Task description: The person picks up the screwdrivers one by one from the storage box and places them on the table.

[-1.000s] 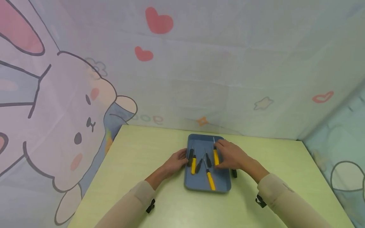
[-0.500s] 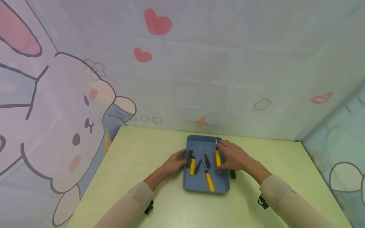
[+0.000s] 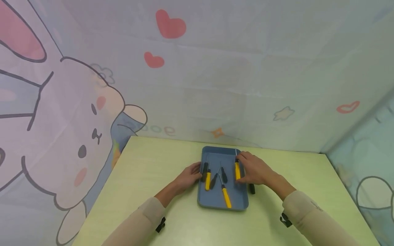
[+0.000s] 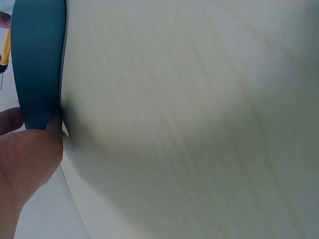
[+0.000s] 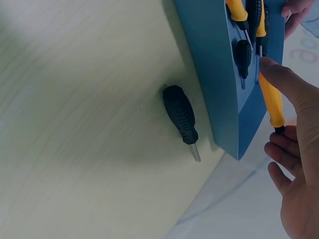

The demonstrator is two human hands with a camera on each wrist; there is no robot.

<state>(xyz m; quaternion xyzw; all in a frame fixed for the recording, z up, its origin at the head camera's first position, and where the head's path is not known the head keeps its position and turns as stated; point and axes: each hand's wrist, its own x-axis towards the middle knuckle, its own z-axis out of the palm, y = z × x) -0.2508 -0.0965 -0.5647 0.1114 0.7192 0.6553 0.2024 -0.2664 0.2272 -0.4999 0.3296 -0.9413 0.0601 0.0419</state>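
Observation:
A blue-grey tray (image 3: 212, 201) stands near the table's far edge with several black- and yellow-handled screwdrivers lying in it. My left hand (image 3: 187, 176) grips the tray's left wall, which shows between thumb and fingers in the left wrist view. At the tray's right side, my right hand (image 3: 253, 169) pinches a yellow-handled screwdriver (image 5: 270, 97) lengthwise, thumb at one end of the handle and fingertips at the other. Its shaft points toward the back wall. To its left lie a small black screwdriver (image 3: 224, 176) and another yellow-handled screwdriver (image 3: 226, 198).
Outside the tray, just right of it, a black-handled screwdriver (image 5: 179, 112) lies on the pale yellow-green table (image 3: 160, 153). Behind the table hangs a printed cloth wall (image 3: 215, 102) with hearts and a cartoon rabbit.
My right hand has shifted slightly right with the yellow-handled screwdriver, toward the tray's right wall. The left hand keeps its hold on the tray.

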